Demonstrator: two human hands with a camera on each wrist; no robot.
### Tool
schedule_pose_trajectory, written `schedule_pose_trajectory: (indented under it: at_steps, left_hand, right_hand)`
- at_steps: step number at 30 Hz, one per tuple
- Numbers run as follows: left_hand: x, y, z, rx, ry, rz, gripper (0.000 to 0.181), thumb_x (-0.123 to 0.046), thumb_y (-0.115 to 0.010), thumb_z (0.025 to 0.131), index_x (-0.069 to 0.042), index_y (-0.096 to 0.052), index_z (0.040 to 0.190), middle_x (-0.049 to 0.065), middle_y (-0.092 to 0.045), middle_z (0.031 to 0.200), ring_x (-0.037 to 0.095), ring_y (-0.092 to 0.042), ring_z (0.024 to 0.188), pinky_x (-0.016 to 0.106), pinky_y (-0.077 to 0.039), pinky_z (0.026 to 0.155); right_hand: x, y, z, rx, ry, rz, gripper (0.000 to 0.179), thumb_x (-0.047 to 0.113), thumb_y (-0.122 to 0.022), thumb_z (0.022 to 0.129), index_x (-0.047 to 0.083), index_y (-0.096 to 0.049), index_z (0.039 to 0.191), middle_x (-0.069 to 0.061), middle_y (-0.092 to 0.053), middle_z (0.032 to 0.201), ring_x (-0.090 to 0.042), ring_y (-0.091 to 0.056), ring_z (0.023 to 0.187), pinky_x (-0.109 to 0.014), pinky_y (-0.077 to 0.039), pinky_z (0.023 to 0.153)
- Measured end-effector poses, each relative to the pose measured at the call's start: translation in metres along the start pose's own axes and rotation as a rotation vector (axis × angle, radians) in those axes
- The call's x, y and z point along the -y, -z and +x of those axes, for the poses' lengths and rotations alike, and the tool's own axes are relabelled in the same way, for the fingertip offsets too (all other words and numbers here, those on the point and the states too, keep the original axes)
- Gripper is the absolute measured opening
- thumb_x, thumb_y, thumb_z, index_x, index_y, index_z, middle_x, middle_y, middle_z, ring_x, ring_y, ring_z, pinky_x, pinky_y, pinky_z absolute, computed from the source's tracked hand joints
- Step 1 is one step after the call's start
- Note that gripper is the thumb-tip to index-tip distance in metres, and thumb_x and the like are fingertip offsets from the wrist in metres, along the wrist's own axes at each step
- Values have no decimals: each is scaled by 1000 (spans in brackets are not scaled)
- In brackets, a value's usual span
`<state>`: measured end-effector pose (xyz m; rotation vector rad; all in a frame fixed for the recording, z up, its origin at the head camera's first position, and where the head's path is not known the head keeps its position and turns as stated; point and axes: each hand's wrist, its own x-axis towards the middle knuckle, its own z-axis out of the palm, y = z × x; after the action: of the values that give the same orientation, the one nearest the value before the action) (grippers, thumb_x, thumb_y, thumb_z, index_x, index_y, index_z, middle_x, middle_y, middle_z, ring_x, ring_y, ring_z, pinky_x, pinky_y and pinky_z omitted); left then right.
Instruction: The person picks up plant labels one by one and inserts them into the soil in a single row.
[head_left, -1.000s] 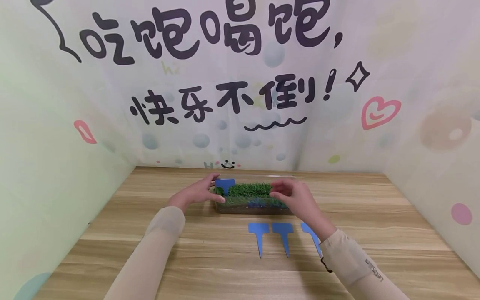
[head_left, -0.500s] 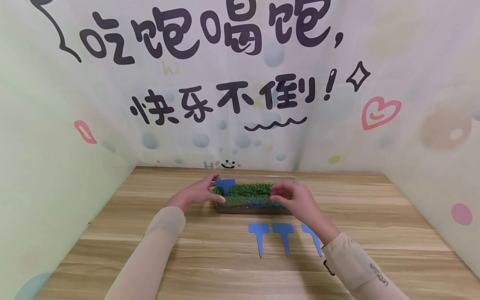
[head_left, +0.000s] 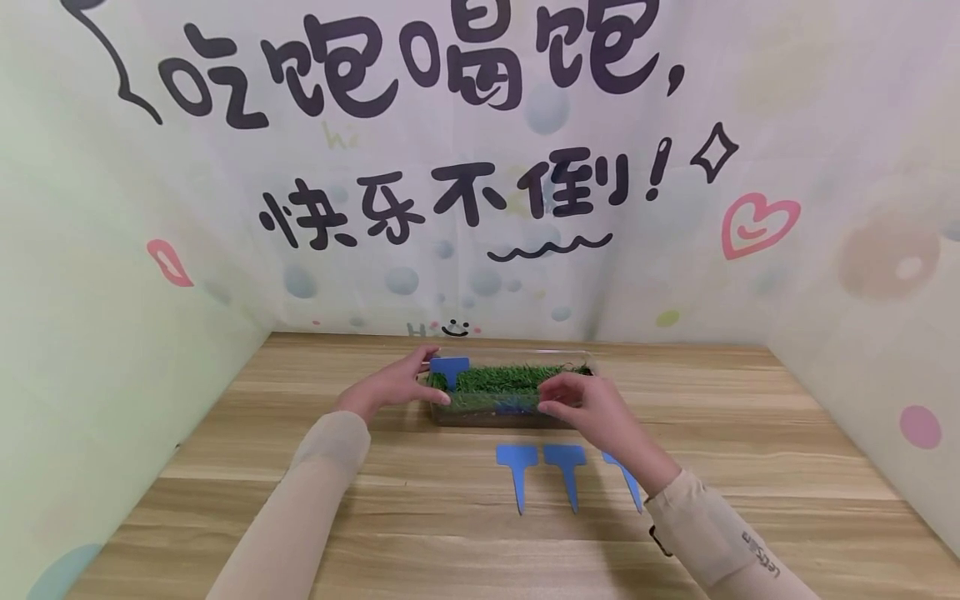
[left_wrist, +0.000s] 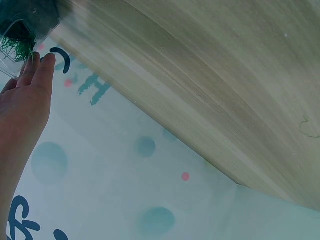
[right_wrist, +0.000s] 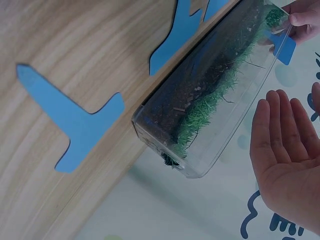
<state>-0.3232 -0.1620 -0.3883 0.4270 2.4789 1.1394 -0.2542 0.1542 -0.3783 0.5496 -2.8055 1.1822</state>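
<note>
Clear plastic forms the grass-filled box [head_left: 472, 417] that the left hand [head_left: 393, 387] grips at one end between parted thumb and fingers, beside a standing blue tag [head_left: 451, 366], while the right hand [head_left: 594, 404], near the other end, has fingers together, thumb apart, three blue tags [head_left: 566, 456] lying nearer the person than those fingers

Grass [head_left: 495, 381] in box [head_left: 468, 418], three tags [head_left: 566, 457] before it

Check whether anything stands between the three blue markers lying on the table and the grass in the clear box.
Yes: the clear box's front wall stands between the blue markers and the grass. In the head view, the right hand also covers part of that wall. Nothing visible closes the box's top.
</note>
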Motion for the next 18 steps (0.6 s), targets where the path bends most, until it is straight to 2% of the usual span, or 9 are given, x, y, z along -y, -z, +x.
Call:
schedule_pose_trajectory:
  at_steps: [12,18]
  left_hand:
    - [0,1,1,-1,-2,-3,94,-28,-72,93,-10,-9,160,19,-12,167,40,-18,153,56,-20,124]
    - [0,0,1,-6,10,-8,95,-29,-73,92,-12,-10,160,18,-12,167,39,-18,154,56,-20,125]
  right_hand:
    - [0,-7,-3,42,-33,17,26,21,-73,91,9,-72,114,1,-75,101,-15,-69,94,-33,-58,80]
    - [1,-10,-4,49,-29,17,23,18,-73,91,8,-72,113,0,-75,100,-13,-68,90,-30,-58,77]
